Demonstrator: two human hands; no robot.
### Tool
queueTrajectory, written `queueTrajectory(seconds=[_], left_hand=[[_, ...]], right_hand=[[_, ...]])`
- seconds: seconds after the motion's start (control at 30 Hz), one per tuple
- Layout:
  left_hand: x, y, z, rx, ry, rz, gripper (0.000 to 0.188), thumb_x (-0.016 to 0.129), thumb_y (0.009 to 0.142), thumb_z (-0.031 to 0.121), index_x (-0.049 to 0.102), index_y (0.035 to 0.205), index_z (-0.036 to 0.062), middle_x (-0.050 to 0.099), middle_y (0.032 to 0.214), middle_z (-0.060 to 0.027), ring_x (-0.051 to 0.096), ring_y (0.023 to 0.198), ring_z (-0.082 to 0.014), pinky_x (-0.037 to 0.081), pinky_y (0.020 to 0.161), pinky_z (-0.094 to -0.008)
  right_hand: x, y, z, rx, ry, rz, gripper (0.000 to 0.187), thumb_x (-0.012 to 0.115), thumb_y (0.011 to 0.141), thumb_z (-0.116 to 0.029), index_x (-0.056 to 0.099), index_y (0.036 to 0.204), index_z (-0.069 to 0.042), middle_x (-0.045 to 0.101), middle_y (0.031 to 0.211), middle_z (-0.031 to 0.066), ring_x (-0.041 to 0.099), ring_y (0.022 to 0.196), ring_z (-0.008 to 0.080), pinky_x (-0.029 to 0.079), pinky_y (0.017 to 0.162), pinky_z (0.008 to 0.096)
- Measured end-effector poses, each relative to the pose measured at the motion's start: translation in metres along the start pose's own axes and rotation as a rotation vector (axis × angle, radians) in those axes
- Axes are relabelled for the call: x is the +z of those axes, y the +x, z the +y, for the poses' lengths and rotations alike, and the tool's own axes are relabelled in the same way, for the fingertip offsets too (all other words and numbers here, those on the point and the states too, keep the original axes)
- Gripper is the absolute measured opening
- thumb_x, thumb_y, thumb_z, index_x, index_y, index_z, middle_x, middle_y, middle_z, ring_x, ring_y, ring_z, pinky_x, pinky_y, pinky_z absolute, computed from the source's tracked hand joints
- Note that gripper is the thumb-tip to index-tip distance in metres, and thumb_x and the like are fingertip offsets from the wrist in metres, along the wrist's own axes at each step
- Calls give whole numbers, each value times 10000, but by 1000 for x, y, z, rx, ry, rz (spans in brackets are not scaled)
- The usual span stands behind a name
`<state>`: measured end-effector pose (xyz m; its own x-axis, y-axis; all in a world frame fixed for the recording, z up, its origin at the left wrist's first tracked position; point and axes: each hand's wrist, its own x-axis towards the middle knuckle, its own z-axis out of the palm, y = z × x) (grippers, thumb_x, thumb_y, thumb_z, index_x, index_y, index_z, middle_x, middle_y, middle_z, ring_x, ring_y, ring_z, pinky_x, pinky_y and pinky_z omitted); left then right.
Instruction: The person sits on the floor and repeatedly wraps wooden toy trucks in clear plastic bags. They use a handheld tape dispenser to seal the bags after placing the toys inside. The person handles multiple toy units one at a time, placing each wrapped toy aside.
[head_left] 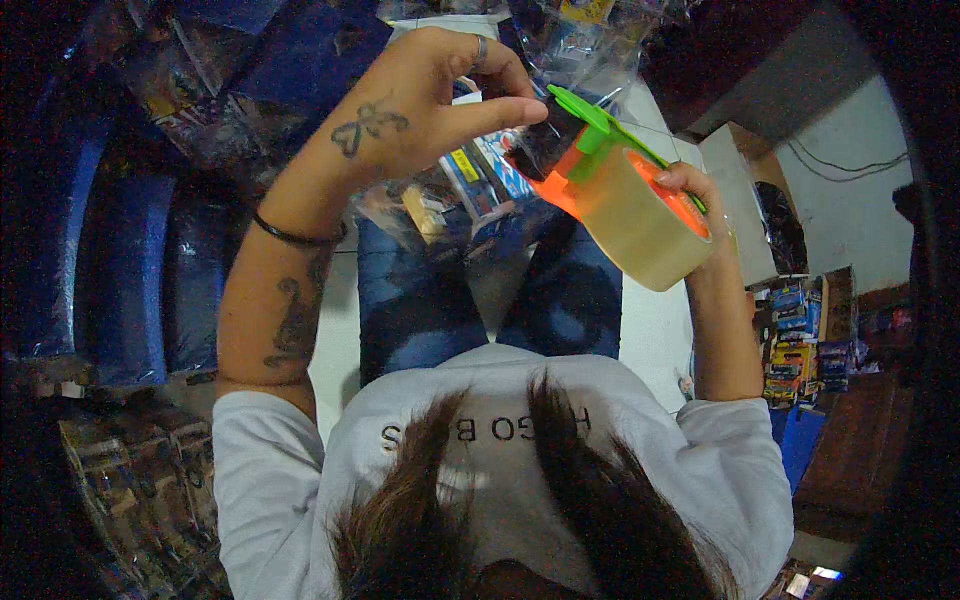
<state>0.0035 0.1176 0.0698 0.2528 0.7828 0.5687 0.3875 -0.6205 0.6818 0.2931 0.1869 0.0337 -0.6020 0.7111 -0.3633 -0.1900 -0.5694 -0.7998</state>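
My right hand (690,190) grips a tape dispenser (585,150) with a green and orange body, its thumb resting against the orange core. A wide roll of clear yellowish tape (650,235) sits on it. At the dispenser's front end, my left hand (465,95) has thumb and forefinger pinched together. A dark, shiny, film-like piece (545,145) hangs just below those fingertips; what exactly they hold is hidden. Beneath the left hand, over my knees, lie small colourful packages (490,170) in clear plastic.
Dark blue plastic-wrapped bundles (120,280) stand at the left, above wrapped brown goods (150,470). More clear plastic packaging (590,40) lies at the far side. On the right are stacked coloured boxes (795,345), a cardboard box (735,160) and a black bag (780,225).
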Motion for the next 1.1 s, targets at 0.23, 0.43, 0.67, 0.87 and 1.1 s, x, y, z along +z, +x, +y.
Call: queueTrajectory(seconds=[0.23, 0.43, 0.67, 0.87, 1.1], left_hand=[[-5, 2, 15, 20, 26, -32, 251, 714, 810, 232, 665, 900, 3, 659, 820, -54, 626, 800, -140, 485, 762, -294], [97, -48, 13, 256, 757, -142, 524, 678, 747, 208, 528, 1194, -19, 556, 1166, -155, 540, 1092, -315, 458, 913, -389], [119, -66, -12, 160, 929, -114, 571, 621, 764, 186, 459, 1237, -90, 492, 1255, -230, 480, 1187, -353, 411, 1000, -408], [110, -56, -10, -23, 911, -78, 691, 692, 764, 338, 447, 1244, -95, 451, 1299, -270, 433, 1225, -405, 380, 1021, -442], [105, -62, -18, -147, 1000, -37, 840, 614, 777, 538, 444, 1241, -141, 464, 1288, -291, 411, 1244, -389, 282, 1086, -438]], right_hand=[[-80, -27, 33, -375, 131, 78, 281, 561, 784, -201, 606, 979, -4, 641, 1010, 140, 633, 898, 238, 518, 836, 354], [-302, 20, 139, -534, -50, 916, 222, 556, 875, -250, 579, 1013, -78, 616, 920, 71, 606, 814, 203, 496, 718, 335], [-295, 57, 204, -120, -1191, 1321, 693, 699, 790, -391, 476, 1271, 55, 537, 1224, 221, 528, 1131, 336, 396, 990, 419], [-40, 58, 3, -1300, -1753, 191, 888, 786, 658, -256, 348, 1407, -68, 384, 1440, 143, 376, 1320, 288, 281, 1081, 377], [93, 90, -31, -1311, -2352, -579, 267, 587, 766, -177, 629, 993, -43, 611, 980, 100, 554, 1006, 266, 411, 935, 362]])
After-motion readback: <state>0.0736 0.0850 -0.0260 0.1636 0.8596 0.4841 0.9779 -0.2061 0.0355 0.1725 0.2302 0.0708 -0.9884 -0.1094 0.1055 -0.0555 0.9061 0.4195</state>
